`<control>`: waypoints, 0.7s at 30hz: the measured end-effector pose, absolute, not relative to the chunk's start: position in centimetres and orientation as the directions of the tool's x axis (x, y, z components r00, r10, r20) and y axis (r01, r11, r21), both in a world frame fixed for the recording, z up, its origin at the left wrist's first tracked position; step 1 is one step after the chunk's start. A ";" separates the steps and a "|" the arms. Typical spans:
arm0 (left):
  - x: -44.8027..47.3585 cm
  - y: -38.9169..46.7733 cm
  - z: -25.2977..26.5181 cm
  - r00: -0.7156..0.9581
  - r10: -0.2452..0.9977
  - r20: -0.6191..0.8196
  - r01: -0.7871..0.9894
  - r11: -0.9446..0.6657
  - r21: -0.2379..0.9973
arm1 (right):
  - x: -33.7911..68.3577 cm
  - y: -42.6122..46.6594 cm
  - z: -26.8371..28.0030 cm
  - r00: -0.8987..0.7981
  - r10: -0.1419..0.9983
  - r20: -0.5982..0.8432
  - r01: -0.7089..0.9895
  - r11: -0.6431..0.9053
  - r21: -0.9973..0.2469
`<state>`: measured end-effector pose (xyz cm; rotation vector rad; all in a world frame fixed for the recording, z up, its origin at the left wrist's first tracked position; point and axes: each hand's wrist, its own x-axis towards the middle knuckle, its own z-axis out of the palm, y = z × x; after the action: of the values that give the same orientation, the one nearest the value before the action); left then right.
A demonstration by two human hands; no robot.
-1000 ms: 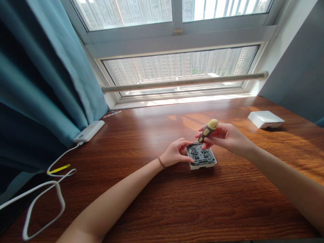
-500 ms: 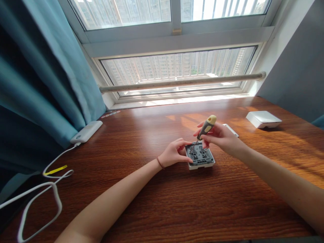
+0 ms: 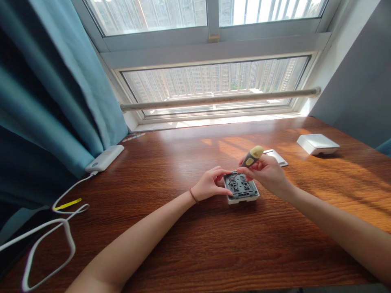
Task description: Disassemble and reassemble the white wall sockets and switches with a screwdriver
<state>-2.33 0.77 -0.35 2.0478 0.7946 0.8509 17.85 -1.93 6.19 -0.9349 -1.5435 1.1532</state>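
Observation:
On the wooden table lies a wall switch (image 3: 243, 190) with its dark grey inner frame facing up and a white base below. My left hand (image 3: 211, 183) grips the switch's left side between thumb and fingers. A screwdriver (image 3: 253, 156) with a grey and yellow handle is in my right hand (image 3: 269, 173), whose fingers are closed around it. Its shaft slants down to the left, and the tip meets the left part of the grey frame. My right fingers cover the switch's far right corner. Behind that hand lies a flat white plate (image 3: 277, 157), partly hidden.
A white box-shaped piece (image 3: 318, 143) sits at the back right of the table (image 3: 171, 248). At the left, a white power bank (image 3: 105, 158) with a white cable (image 3: 71, 188) and yellow tie (image 3: 67, 204) lies by the blue curtain (image 3: 76, 73). The window (image 3: 214, 81) stands behind.
The screwdriver handle has tipped lower and slightly right, with my right hand turning along with it. More of the flat white plate shows. My left hand and the switch have stayed put.

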 end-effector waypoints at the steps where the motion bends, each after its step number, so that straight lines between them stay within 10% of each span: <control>1: -2.3 0.8 -0.4 0.579 0.759 0.298 0.252 -0.514 0.820 | 17.9 -1.8 6.3 -0.252 0.940 0.229 0.027 0.243 -0.970; 16: -2.3 0.7 -0.2 0.591 0.749 0.299 0.244 -0.520 0.818 | 19.0 -1.9 8.7 -0.403 0.882 0.244 -0.036 0.251 -0.967; 21: -2.3 0.8 -0.3 0.584 0.764 0.274 0.259 -0.496 0.829 | 18.9 -2.0 7.7 -0.224 0.894 0.389 0.200 0.433 -0.879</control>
<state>-2.27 0.76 -0.30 2.0388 0.8122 0.8284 18.86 -2.05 7.70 -0.9582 -1.6935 0.8747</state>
